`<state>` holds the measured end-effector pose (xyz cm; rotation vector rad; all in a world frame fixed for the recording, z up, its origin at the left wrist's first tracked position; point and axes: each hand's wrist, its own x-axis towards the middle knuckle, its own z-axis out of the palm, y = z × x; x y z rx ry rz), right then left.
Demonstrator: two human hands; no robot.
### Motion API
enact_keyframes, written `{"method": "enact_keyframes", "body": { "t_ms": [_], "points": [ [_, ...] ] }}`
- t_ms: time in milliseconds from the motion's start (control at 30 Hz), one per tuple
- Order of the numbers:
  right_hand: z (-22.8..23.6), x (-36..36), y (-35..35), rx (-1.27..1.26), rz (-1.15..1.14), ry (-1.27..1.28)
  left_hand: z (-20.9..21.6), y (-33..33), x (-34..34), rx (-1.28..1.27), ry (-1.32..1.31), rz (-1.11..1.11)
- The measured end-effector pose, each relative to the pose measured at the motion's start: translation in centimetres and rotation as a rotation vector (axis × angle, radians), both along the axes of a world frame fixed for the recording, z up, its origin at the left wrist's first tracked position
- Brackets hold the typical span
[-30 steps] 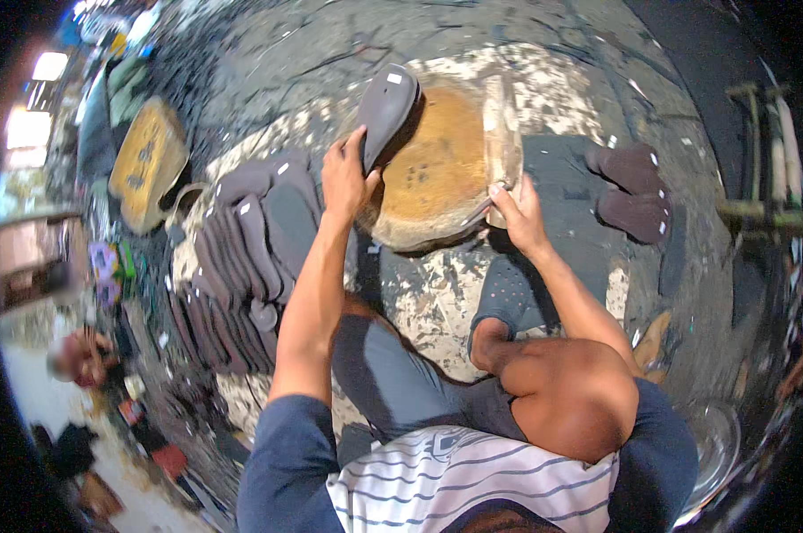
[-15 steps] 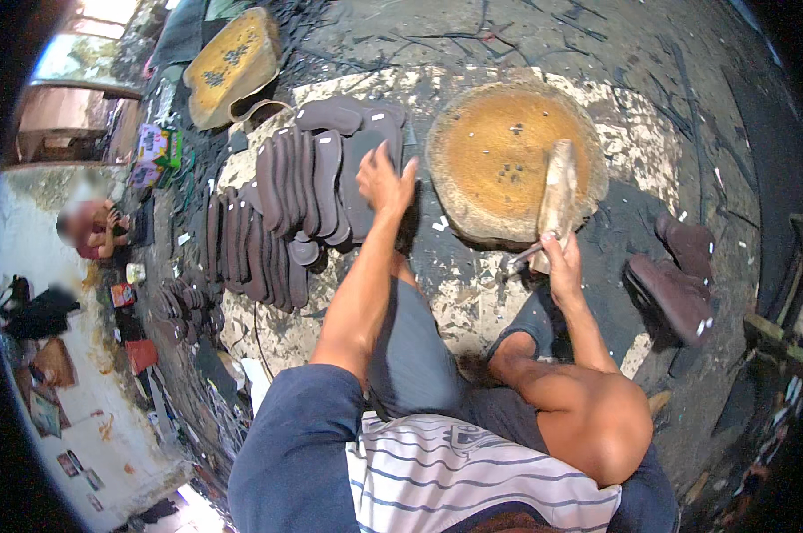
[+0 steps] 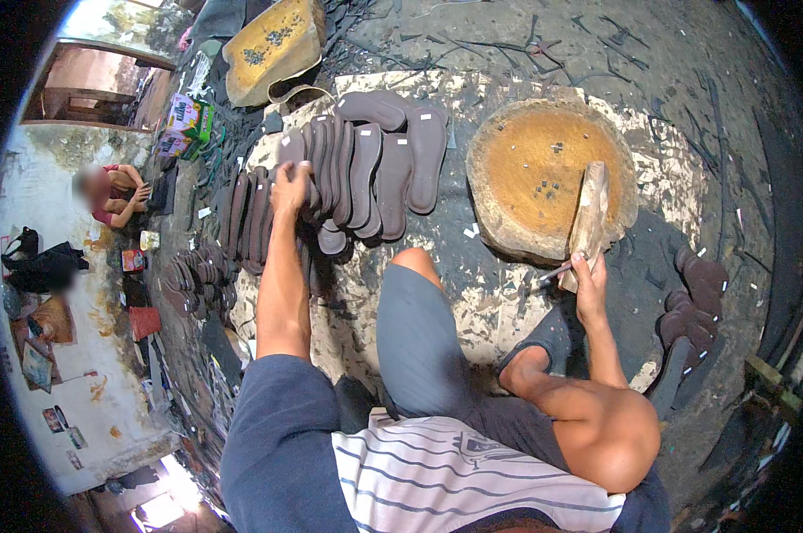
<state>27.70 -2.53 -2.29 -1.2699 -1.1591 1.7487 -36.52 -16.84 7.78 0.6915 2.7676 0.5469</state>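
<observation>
Dark, scrap-littered floor (image 3: pixel 459 55) spreads all around, with a pale, blotched sheet (image 3: pixel 659 155) laid over its middle. Closest in, here's the right hand (image 3: pixel 590 280), fingers wrapped round the lower end of a rough wooden bat (image 3: pixel 588 209), a thin dark tool (image 3: pixel 554 272) poking leftward out of the same grip. Across to the left hand (image 3: pixel 291 188): it's in at the rows of dark brown soles (image 3: pixel 364 173), fingertips at the near end of one white-tagged sole (image 3: pixel 291 144); whether they close on it, I cannot tell. Those rows stand packed side by side, a few longer ones lying flat to the right. Beyond the right hand sits a round block (image 3: pixel 517 169), amber-topped, dark bits scattered over it, the bat crossing its right side in view. More brown soles (image 3: pixel 688 320) lie bunched off to the right. Farther out, there's a second amber-topped block (image 3: pixel 241 75), a colourful box (image 3: pixel 186 127) near it, and a co-worker (image 3: pixel 112 195) in red beside the stained wall (image 3: pixel 108 355).
</observation>
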Motion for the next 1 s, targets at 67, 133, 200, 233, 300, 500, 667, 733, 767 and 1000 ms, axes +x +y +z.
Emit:
{"method": "enact_keyframes", "body": {
  "t_ms": [67,133,200,233,300,500,667,733,767,1000],
  "points": [
    [1.8,-0.5,0.0,-0.020,-0.008,0.027,-1.1,1.4,3.0,-0.154,-0.018,0.116],
    [2.6,-0.7,0.0,-0.043,-0.015,0.054,-0.6,3.1,4.4,-0.179,-0.054,0.176],
    [2.2,-0.8,-0.1,-0.071,-0.034,0.096,0.2,3.5,3.6,-0.126,-0.080,0.175],
    [3.0,-0.5,0.1,-0.059,-0.027,0.133,0.3,4.4,4.8,-0.106,-0.079,0.122],
    [1.6,-0.3,0.0,-0.099,-0.011,0.033,-0.5,2.2,3.3,-0.020,0.021,0.028],
    [3.3,1.7,0.3,0.008,-0.152,0.028,3.1,11.3,19.8,0.265,0.199,-0.686],
    [5.0,2.4,1.7,0.040,-0.312,0.165,1.5,22.5,32.1,0.254,0.082,-1.181],
    [6.3,2.5,1.6,0.083,-0.328,0.186,-1.1,25.0,31.2,0.184,0.121,-1.209],
    [5.8,2.9,1.6,0.088,-0.362,0.184,-1.7,25.7,30.9,0.119,0.078,-1.190],
    [5.6,5.2,2.0,0.018,-0.437,0.133,-4.5,19.7,36.1,0.293,0.053,-1.383]
  ]
}}
